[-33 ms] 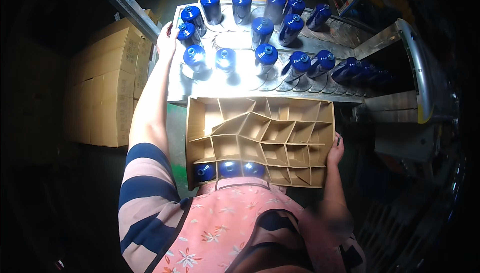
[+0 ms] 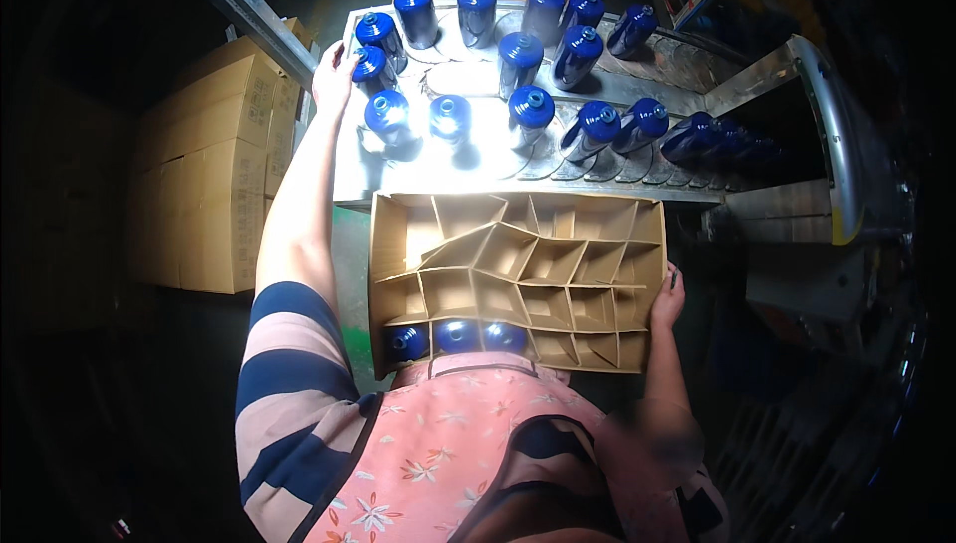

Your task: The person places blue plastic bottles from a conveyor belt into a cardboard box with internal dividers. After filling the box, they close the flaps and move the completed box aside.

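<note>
**My Left Hand Was Right Beside a Blue Bottle**

I was in front of a metal conveyor (image 2: 438,181) with lots of blue bottles on it. My left hand (image 2: 332,85) reached far out, up to the conveyor's left side. The nearest blue bottle (image 2: 369,67) was just to the right of my fingers. It stood up tall, so its long way ran up and down, with its skinny neck on top. My thumb and fingers were a little apart, but I could not tell if they had a grip on it.

My right hand (image 2: 668,301) was well away from that bottle, so the left one was much nearer. The right one was against the outside of the cardboard box (image 2: 378,274), on its right wall. Some fingers were hidden, so I could not tell how it held on.

The box was between my tummy and the conveyor. That nearest bottle was past the box's far left corner. Cardboard dividers (image 2: 498,298) made little rooms inside, and some were bent. Three packed bottles (image 2: 406,343) sat in the row closest to me, toward the left.
</note>
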The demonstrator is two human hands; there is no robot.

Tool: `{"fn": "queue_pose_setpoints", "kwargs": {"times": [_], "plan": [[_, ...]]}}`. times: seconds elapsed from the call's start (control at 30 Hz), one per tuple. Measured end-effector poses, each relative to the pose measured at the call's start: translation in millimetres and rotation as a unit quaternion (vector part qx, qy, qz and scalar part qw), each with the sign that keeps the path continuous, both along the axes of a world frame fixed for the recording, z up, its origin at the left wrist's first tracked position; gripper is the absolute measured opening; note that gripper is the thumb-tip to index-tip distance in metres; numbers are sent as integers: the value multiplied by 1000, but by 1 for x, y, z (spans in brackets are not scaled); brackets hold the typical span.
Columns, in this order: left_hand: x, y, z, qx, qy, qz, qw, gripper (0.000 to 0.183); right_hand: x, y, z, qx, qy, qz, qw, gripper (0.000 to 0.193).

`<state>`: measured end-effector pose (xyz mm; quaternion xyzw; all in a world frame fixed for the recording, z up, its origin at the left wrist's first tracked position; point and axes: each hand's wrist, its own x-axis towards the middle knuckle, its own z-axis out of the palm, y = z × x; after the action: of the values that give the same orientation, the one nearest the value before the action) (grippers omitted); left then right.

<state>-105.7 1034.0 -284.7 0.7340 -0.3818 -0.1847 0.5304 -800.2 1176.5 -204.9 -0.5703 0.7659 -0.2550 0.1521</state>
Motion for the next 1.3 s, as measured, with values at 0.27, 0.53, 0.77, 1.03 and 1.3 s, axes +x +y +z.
{"fn": "queue_pose_setpoints", "kwargs": {"times": [0.27,0.53,0.77,1.03,1.3], "plan": [[41,-43,-117,-65,137,-117,981,40,78,-4,-54,3,73,-65,995,26],[35,20,-107,-49,181,-71,980,34,74,-10,-62,41,96,-50,993,29],[-16,-18,-87,-60,128,-170,975,37,68,-3,-56,-9,95,-70,993,26],[-43,-5,-85,-50,180,-228,956,33,81,-6,-48,50,88,-100,990,29],[-66,1,-81,-9,63,-201,978,41,79,-10,-70,55,107,-97,988,29]]}}
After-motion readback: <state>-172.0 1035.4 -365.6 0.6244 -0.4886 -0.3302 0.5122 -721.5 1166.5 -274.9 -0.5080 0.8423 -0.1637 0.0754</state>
